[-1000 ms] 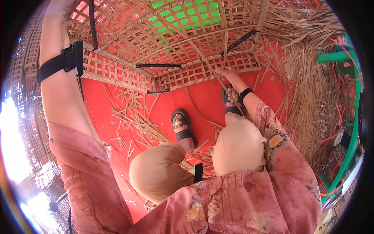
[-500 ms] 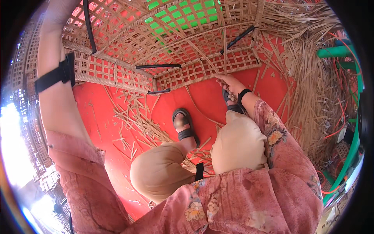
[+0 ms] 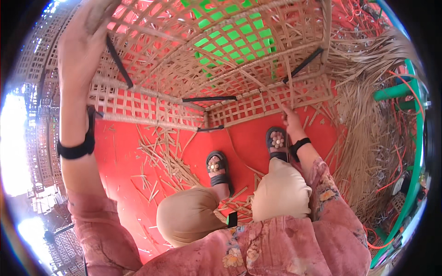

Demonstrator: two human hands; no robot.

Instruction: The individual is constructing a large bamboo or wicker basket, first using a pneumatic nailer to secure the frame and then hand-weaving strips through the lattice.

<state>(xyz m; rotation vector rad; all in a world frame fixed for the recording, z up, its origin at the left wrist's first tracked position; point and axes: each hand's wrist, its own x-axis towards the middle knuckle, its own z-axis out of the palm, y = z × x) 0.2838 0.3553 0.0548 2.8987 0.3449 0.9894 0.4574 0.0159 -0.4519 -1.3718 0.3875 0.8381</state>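
1. The left hand (image 3: 85,39) is laid against the upper rim of the woven bamboo basket (image 3: 207,69); its fingertips are cut off by the picture's edge, so its grip cannot be told.
2. A bamboo strip (image 3: 271,94) at the basket's lower edge is pinched by the right hand (image 3: 291,123).
3. The basket is held upright over the red mat (image 3: 124,161), which is strewn with bamboo offcuts (image 3: 161,156).

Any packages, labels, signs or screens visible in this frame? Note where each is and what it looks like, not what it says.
None in view. The frame shows only a woven bamboo basket held by the left hand and touched low down by the right hand, a green crate behind the lattice, a red mat and loose strips.
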